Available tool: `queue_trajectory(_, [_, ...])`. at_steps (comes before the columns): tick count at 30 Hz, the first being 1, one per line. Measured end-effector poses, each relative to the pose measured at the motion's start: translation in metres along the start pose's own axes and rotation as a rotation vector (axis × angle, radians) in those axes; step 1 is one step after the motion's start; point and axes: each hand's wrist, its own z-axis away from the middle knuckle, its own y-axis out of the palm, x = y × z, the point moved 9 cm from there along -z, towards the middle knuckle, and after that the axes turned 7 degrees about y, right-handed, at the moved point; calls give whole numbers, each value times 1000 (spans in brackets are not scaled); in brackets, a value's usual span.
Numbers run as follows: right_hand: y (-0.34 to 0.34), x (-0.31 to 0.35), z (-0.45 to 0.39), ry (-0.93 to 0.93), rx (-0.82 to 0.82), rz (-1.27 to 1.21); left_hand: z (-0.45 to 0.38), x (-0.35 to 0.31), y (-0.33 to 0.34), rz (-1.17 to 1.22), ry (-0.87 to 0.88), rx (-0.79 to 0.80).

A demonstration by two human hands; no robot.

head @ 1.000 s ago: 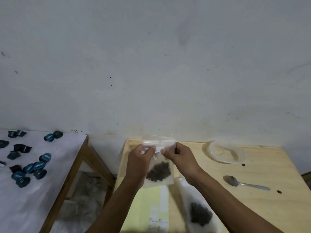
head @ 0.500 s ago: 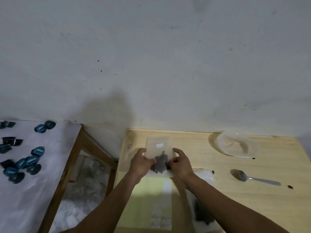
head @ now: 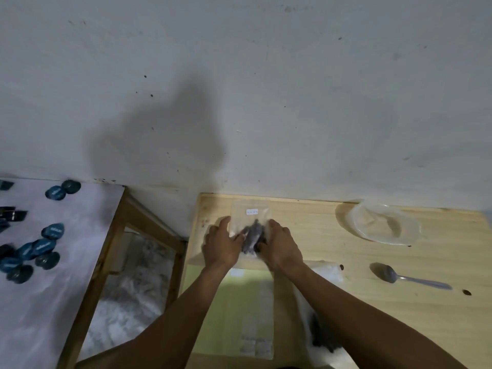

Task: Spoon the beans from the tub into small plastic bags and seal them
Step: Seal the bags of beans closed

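Note:
A small clear plastic bag (head: 250, 214) with dark beans (head: 253, 235) in it lies flat on the wooden table (head: 332, 275), near the far left corner. My left hand (head: 221, 246) presses on its left side and my right hand (head: 282, 246) on its right side, fingers on the bag. A second, larger clear bag of beans (head: 323, 336) lies under my right forearm. A metal spoon (head: 407, 276) rests on the table to the right. A clear plastic tub (head: 383, 225) stands at the far right.
A stack of empty bags on a pale green sheet (head: 239, 310) lies between my forearms. Two loose beans (head: 466, 292) lie near the spoon. To the left, a second table (head: 66, 262) with a white cover carries several blue capsules (head: 44, 246). A wall stands directly behind.
The bag was held up in the air by its top edge with both hands; now it lies flat on the table with both hands pressing on it.

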Motion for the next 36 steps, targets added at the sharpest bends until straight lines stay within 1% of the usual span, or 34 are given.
queue_trajectory(1, [-3, 1, 2, -8, 7, -8, -1, 1, 0, 24, 1, 11])
queue_trajectory(3, [-15, -1, 7, -9, -8, -85, -1, 4, -2, 148, -25, 10])
queue_trajectory(5, [-37, -9, 20, -28, -55, -106, 3, 5, -12, 263, -51, -53])
queue_trajectory(7, [-62, -27, 34, -37, -111, -75, 16, -3, -31, 268, 10, -179])
queue_trajectory(8, [-74, -38, 42, -27, -136, -61, 25, -12, -37, 267, 74, -226])
queue_trajectory(9, [-85, -51, 50, -15, -160, -37, 37, -22, -39, 266, 132, -225])
queue_trajectory(10, [-94, -65, 57, 9, -180, -14, 46, -30, -33, 272, 181, -182])
queue_trajectory(11, [-101, -79, 64, 41, -191, 5, 58, -38, -22, 283, 193, -93])
queue_trajectory(12, [-105, -92, 72, 71, -190, 22, 68, -41, -5, 313, 178, 24])
queue_trajectory(15, [-101, -132, 92, 162, -137, 99, 114, -48, 51, 411, 41, 458])
queue_trajectory(16, [-96, -145, 96, 186, -128, 129, 129, -51, 65, 415, 7, 567])
queue_trajectory(17, [-90, -156, 100, 209, -113, 156, 143, -54, 76, 412, -9, 643])
queue_trajectory(19, [-77, -164, 109, 235, -70, 220, 161, -62, 86, 409, -13, 699])
queue_trajectory(25, [-64, -162, 124, 222, -96, 283, 181, -83, 88, 383, 45, 699])
queue_trajectory(29, [-63, -158, 132, 228, -117, 263, 182, -82, 90, 244, 124, 677])
queue_trajectory(32, [-63, -149, 135, 186, -165, 228, 180, -80, 93, 90, 175, 681])
queue_trajectory(34, [-70, -140, 139, 160, -221, 90, 177, -90, 80, 103, 225, 583])
queue_trajectory(36, [-79, -128, 141, 118, -253, -110, 170, -99, 59, 200, 253, 432])
